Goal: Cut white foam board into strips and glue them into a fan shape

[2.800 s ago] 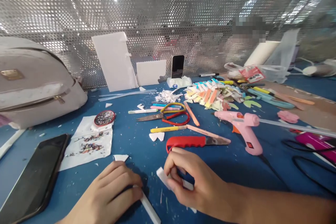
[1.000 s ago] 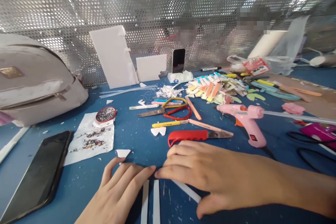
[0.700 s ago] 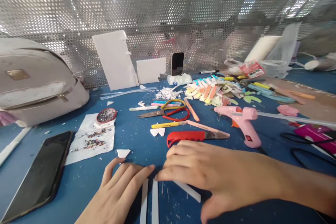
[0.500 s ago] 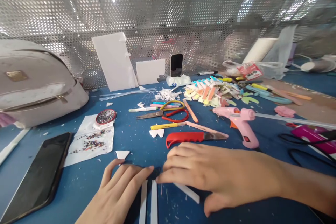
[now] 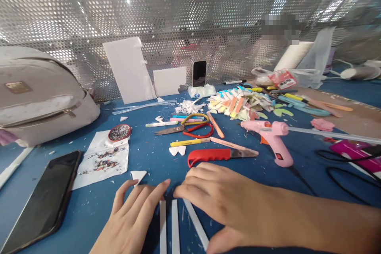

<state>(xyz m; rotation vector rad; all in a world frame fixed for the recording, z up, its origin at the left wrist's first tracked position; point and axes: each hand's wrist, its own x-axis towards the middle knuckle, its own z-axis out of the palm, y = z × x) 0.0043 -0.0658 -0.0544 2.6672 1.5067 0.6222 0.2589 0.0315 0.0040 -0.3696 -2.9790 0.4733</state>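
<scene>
Three white foam strips lie on the blue table in front of me. Two strips (image 5: 168, 226) run side by side toward me. A third strip (image 5: 195, 224) slants off to the right. My left hand (image 5: 131, 218) lies flat with its fingers stretched out, fingertips at the top of the two parallel strips. My right hand (image 5: 226, 202) rests palm down over the third strip, fingers straight and touching its far end, thumb near its lower end. Neither hand grips anything.
Just beyond my hands lie a red-handled knife (image 5: 220, 154), a pink glue gun (image 5: 272, 137), scissors (image 5: 186, 127) and markers. A black phone (image 5: 41, 198) and paper with glitter (image 5: 102, 160) lie at left, below a grey bag (image 5: 38, 95). Coloured paper scraps (image 5: 238, 105) are piled behind.
The third strip under my right hand has swung from lying crosswise to pointing more toward me, closer to the two parallel strips. Both hands stay flat on the table.
</scene>
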